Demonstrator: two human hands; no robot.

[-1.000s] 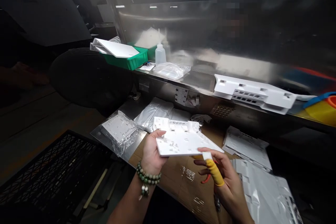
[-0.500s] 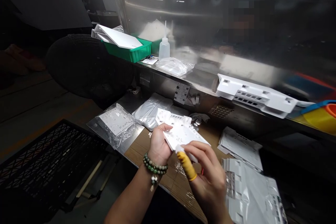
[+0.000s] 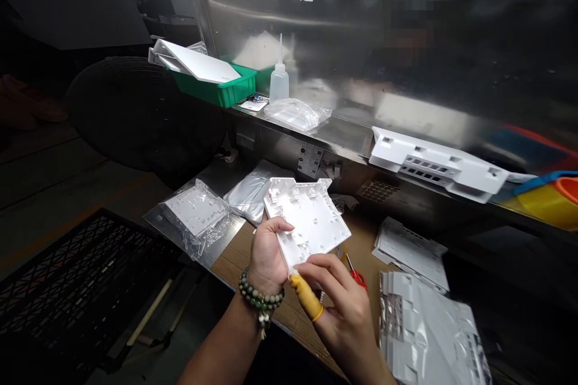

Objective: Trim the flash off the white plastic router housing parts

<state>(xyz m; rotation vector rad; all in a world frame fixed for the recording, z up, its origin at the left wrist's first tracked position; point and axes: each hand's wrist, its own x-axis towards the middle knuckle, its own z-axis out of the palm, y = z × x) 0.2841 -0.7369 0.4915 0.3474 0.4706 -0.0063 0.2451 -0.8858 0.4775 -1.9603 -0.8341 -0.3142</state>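
My left hand (image 3: 271, 252), with beaded bracelets at the wrist, is closed on the left edge of a white plastic housing panel (image 3: 313, 216), thumb over its inner face. The panel is tilted toward me, showing clips and small posts inside. At its lower corner my right hand (image 3: 336, 295) is pinched, a yellow finger cot (image 3: 307, 298) covering the thumb. A bit of white shows at that thumb's tip; I cannot make out what it is. Just beyond the right hand lies a red-handled tool (image 3: 359, 278), partly hidden.
Bagged white panels (image 3: 428, 331) and a loose panel stack (image 3: 410, 252) lie at right. Another bagged panel (image 3: 196, 207) is at left. On the metal shelf stand a green bin (image 3: 226, 93), a squeeze bottle (image 3: 279, 84) and a long white housing (image 3: 438, 162). A black crate (image 3: 90, 289) sits lower left.
The panel has been tipped up, so more of its inner face shows. My right hand has moved slightly left and down along its lower edge, uncovering the red-handled tool.
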